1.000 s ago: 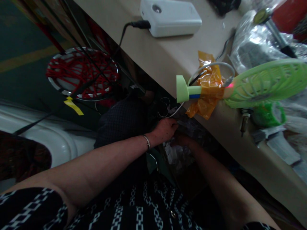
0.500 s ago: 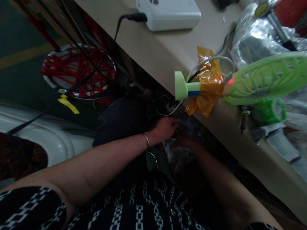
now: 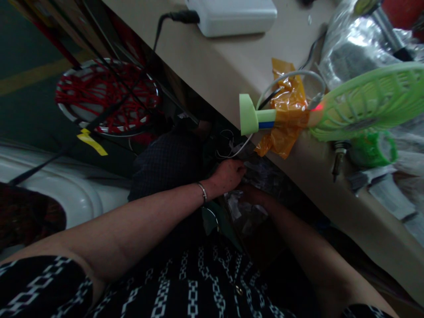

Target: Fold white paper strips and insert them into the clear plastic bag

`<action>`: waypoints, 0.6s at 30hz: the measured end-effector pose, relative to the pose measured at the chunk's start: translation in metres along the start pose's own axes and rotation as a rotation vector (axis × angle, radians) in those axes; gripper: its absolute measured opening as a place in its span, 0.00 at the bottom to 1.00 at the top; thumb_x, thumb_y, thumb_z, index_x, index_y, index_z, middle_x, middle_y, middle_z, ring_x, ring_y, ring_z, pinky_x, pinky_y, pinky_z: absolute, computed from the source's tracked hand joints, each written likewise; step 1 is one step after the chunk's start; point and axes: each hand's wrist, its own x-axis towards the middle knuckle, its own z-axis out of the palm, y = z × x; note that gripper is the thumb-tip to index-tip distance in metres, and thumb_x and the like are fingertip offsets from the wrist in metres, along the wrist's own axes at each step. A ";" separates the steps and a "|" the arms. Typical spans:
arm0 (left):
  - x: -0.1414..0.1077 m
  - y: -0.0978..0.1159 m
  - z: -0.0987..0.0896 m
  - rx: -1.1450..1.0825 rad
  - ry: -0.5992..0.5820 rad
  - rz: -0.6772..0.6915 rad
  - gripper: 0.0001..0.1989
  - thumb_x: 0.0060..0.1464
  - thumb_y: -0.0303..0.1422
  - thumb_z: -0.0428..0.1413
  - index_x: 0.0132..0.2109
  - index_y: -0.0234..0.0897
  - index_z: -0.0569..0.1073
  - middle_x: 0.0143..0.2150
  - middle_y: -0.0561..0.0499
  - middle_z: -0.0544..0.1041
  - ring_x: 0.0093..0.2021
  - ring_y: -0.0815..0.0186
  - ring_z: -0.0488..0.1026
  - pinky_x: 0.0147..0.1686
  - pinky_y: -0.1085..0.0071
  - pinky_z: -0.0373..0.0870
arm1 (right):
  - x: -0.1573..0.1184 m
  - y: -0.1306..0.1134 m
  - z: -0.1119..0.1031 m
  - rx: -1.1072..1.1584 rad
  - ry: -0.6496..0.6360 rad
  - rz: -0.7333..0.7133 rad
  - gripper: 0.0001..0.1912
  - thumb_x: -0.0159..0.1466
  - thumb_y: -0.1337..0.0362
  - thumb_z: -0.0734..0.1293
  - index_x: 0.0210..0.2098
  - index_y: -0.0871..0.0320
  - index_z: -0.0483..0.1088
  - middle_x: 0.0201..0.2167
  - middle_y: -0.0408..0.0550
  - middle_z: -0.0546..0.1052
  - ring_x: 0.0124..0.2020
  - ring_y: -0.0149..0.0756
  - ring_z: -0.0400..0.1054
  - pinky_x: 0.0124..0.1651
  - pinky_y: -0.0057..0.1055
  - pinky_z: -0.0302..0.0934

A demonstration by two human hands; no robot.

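Note:
My left hand (image 3: 228, 176), with a thin metal bangle at the wrist, sits curled just below the edge of a beige table (image 3: 215, 70). My right hand (image 3: 253, 192) lies close beside it, partly in shadow, on crumpled clear plastic (image 3: 247, 212). Whether either hand grips the plastic is hidden by the dark. A thin white cable (image 3: 233, 152) loops just above my left hand. Overhanging the table edge is a light green fan (image 3: 367, 101), its handle wrapped in amber tape (image 3: 288, 115).
A white power bank (image 3: 230, 17) with a black cable stands on the table, near a silver foil bag (image 3: 357, 44). Below the edge lie a round frame wound with red cord (image 3: 107, 97), a dark checked cloth (image 3: 165, 168) and a white curved tub rim (image 3: 66, 198).
The whole scene has shifted slightly upward in view, with the power bank nearly leaving the top. My hands have stayed almost still by the table edge.

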 end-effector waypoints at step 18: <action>0.001 0.002 0.003 0.009 -0.036 -0.008 0.13 0.53 0.29 0.48 0.33 0.32 0.77 0.25 0.51 0.74 0.26 0.70 0.68 0.26 0.76 0.63 | -0.036 0.028 -0.020 0.216 0.129 0.137 0.25 0.49 0.69 0.69 0.48 0.61 0.69 0.44 0.48 0.76 0.43 0.40 0.70 0.47 0.38 0.64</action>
